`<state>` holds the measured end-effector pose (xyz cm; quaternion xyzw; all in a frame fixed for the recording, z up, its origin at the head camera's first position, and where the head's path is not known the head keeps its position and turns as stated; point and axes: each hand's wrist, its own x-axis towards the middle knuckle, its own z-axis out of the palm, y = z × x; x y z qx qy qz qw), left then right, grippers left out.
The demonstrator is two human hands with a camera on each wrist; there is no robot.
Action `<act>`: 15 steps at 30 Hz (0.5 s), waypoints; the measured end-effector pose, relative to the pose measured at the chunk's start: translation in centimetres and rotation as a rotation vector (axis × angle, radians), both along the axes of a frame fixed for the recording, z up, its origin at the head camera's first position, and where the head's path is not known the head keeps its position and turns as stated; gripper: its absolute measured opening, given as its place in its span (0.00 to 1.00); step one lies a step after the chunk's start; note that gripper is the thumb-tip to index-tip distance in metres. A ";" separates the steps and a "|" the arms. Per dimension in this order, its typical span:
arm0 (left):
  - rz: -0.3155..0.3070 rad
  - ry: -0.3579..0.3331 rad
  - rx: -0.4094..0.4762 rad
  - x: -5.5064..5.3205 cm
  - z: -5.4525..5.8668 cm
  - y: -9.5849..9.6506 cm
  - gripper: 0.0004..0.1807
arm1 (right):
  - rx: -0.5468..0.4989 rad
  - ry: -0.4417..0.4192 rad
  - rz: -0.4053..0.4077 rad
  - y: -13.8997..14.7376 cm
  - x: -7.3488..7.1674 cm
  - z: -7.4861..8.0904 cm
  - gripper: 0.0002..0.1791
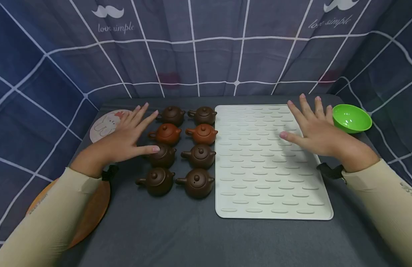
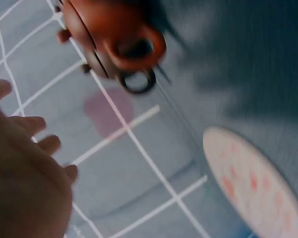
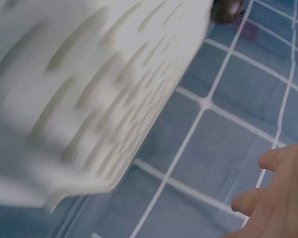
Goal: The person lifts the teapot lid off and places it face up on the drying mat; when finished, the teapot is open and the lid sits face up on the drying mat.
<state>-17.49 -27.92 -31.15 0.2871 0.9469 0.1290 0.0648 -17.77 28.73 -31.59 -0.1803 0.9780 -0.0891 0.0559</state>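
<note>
Two columns of small teapots stand left of the white ridged mat [image 1: 252, 159]. Most are dark brown, like the front teapot [image 1: 195, 184]; one row is reddish, with a left reddish teapot [image 1: 166, 134] and a right one [image 1: 204, 134]. My left hand [image 1: 126, 139] is spread palm down beside the left column, its thumb overlapping a dark teapot [image 1: 163, 156] in the head view. Over the mat's right side my right hand [image 1: 314, 129] spreads its fingers and casts a shadow. Neither hand holds anything. The left wrist view shows a reddish teapot's handle [image 2: 154, 52] close by.
A green bowl [image 1: 352, 118] stands at the right beyond my right hand. A round rabbit-print coaster [image 1: 106, 126] lies at the back left. Under my left forearm is a round brown wooden board [image 1: 96, 207]. Grid-patterned cloth [image 1: 219, 63] hangs behind and at both sides.
</note>
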 end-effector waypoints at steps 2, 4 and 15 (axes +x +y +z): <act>-0.041 0.009 0.101 0.7 -0.4 0.5 0.56 | -0.026 -0.006 0.018 -1.1 0.3 0.1 0.56; -0.074 -0.009 0.214 1.7 -1.0 0.9 0.55 | -0.059 -0.008 0.045 -2.2 0.7 0.2 0.55; -0.151 0.054 0.562 7.0 -2.5 4.5 0.53 | -0.219 0.029 0.266 -8.8 2.9 -0.5 0.55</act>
